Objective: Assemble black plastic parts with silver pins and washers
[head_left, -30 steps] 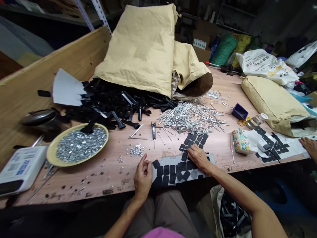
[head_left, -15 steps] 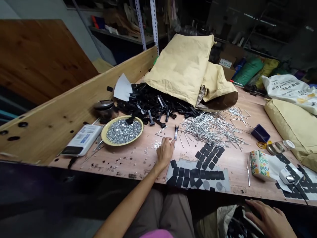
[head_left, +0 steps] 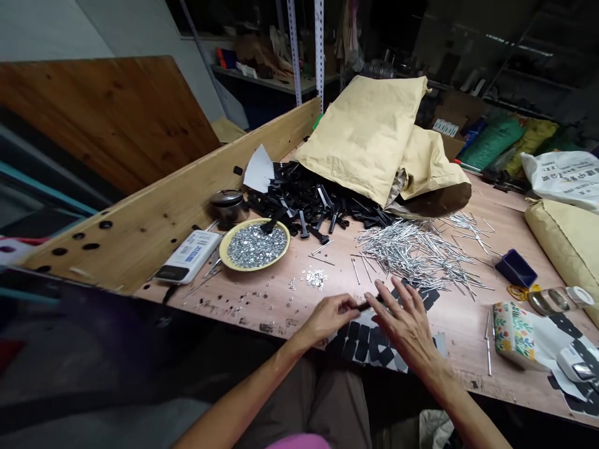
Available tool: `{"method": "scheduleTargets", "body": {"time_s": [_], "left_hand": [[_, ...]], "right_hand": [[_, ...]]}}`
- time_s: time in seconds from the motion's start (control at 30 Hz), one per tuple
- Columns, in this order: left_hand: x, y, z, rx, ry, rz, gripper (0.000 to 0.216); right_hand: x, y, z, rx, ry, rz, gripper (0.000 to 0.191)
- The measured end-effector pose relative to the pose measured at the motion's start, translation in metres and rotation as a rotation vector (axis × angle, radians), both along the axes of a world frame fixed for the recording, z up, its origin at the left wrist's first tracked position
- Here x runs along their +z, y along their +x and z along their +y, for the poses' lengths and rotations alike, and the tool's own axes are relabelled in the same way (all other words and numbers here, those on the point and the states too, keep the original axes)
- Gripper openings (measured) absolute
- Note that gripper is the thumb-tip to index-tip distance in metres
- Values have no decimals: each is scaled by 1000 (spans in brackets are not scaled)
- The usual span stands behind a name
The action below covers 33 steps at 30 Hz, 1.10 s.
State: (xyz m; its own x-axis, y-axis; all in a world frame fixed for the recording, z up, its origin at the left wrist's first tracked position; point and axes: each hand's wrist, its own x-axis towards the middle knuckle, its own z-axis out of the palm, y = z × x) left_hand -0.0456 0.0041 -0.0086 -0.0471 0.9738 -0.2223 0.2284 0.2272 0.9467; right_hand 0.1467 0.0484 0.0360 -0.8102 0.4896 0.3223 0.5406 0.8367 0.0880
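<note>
At the near edge of the bench (head_left: 262, 299), seen from the head camera, the left hand (head_left: 330, 318) has its grip pinched together on a small black piece (head_left: 364, 305). The right hand (head_left: 405, 321) hovers just beside it, fingers spread apart and holding nothing, above a sheet of black pads (head_left: 369, 344) that overhangs the edge. Toward the left edge sits a yellow dish (head_left: 224, 252) filled with small silver washers (head_left: 256, 242); a loose little heap of washers (head_left: 317, 278) lies between the dish and the hands. Along the far edge a brown paper sack (head_left: 369, 134) lies on its side, black plastic parts (head_left: 318, 209) spilling from its mouth. Metal pins (head_left: 416, 252) are scattered in the middle. Toward the right edge stand a small blue tray (head_left: 515, 269) and a floral box (head_left: 513, 327); their contents do not show.
</note>
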Motion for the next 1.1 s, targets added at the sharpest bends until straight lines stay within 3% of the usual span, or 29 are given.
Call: {"method": "scheduleTargets", "body": {"time_s": [0.07,0.13,0.23,0.33,0.43,0.5,0.57,0.7,0.83,1.1], "left_hand": [[2,-3,-19,-54,-144,-362,21],[3,-10,-34,8,-248,-679,37],[2,-20,-48,149,-232,-1036,60],[-2,-22,-55,277,-179,-1076,57],[-7,-24,-58,500,-152,-934,45],[-8,-28,-58,629,-103,-903,43],[-6,-34,-58,694,-61,-919,42],[-1,-46,-59,675,-132,-899,46],[-1,-51,-57,565,-308,-877,39],[-10,-54,-44,474,-324,-779,38]], "right_hand": [[-6,-12,1,68,-76,-89,35],[-12,-18,-6,48,-208,-138,28],[-18,-24,-28,-80,-540,-86,21],[-16,-35,-52,-144,-953,1,25],[-13,-52,-58,-120,-1132,-18,32],[-17,-67,-46,-98,-1046,7,33],[-27,-82,-22,-106,-850,98,30],[-59,-114,29,-190,-557,120,27],[-77,-136,50,-233,-463,-89,22],[-66,-152,52,-154,-400,-375,20]]}}
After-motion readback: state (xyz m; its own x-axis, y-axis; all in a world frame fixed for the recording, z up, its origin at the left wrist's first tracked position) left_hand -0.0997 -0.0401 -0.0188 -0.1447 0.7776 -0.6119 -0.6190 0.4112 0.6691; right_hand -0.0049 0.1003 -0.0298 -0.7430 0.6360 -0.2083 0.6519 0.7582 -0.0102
